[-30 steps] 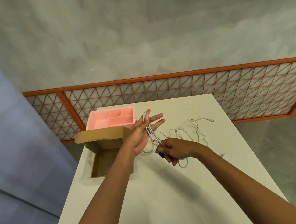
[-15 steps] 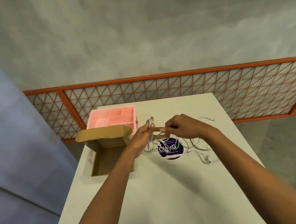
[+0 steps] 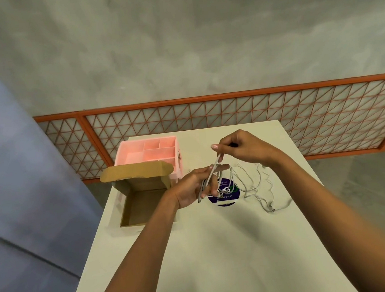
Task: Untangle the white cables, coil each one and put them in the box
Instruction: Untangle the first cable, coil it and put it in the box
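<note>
Your white table (image 3: 221,249) fills the lower middle of the frame, with an orange railing (image 3: 231,115) of criss-cross mesh running across behind its far edge. At the table's left edge sits the cardboard box (image 3: 143,205), open at the top, its flap (image 3: 137,173) standing up at the far side. Directly behind the flap stands a pink tray (image 3: 149,150) split into several compartments. A round purple sticker (image 3: 227,193) lies on the tabletop near the centre of the frame, partly hidden by your fingers and by strands crossing over it.

Your left hand (image 3: 192,188) is just right of the box, above the table, and its forearm crosses in front of the box's near right corner. Its fingers and thumb grip several loops of a white cable (image 3: 210,177), which hang as a narrow bundle with one plug end poking out below the palm. Your right hand (image 3: 244,147) is raised above and to the right of it, pinching the same cable between thumb and fingertips, so the strand runs taut down to the left hand.

The loose cables (image 3: 259,184) lie in open, wavy curves on the table right of the sticker, under your right wrist, with a plug end lying nearest you. How many cables are in that heap you cannot tell.
</note>
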